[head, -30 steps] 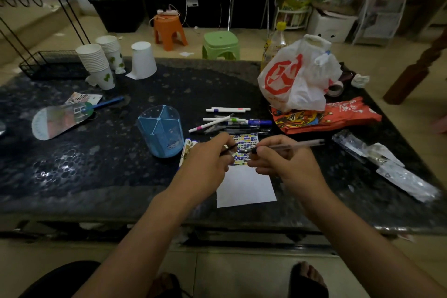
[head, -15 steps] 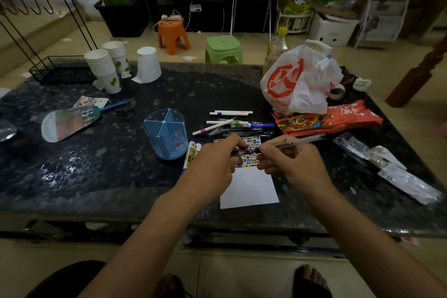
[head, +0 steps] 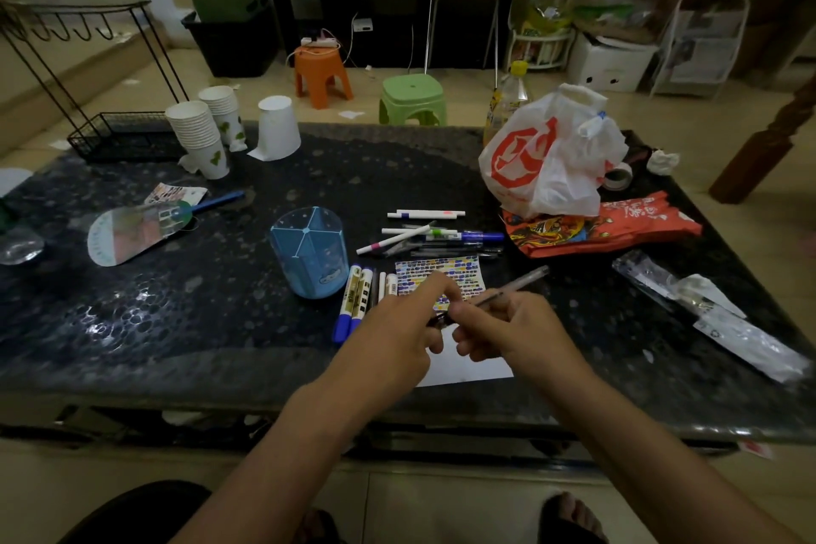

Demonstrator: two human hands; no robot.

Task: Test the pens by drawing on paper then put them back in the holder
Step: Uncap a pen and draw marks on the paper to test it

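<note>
My right hand (head: 508, 331) grips a clear-barrelled pen (head: 514, 285) that slants up to the right. My left hand (head: 406, 322) pinches the pen's dark near end, where a cap seems to sit. Both hands hover over the white paper (head: 468, 367), whose far part is covered with coloured scribbles (head: 455, 272). The blue pen holder (head: 309, 254) stands left of the paper. Several marker pens (head: 357, 296) lie between holder and paper. More pens (head: 428, 232) lie in a loose pile beyond the paper.
A white and red plastic bag (head: 547, 163) and red snack packets (head: 605, 227) sit at the right. Clear wrappers (head: 711, 314) lie near the right edge. Paper cup stacks (head: 203, 137) and a hand fan (head: 132, 230) occupy the left of the dark table (head: 154, 322).
Both hands dropped a little toward me with the pen, which now tilts more steeply up to the right. My left fingers stay at its near end. The camera shifted slightly.
</note>
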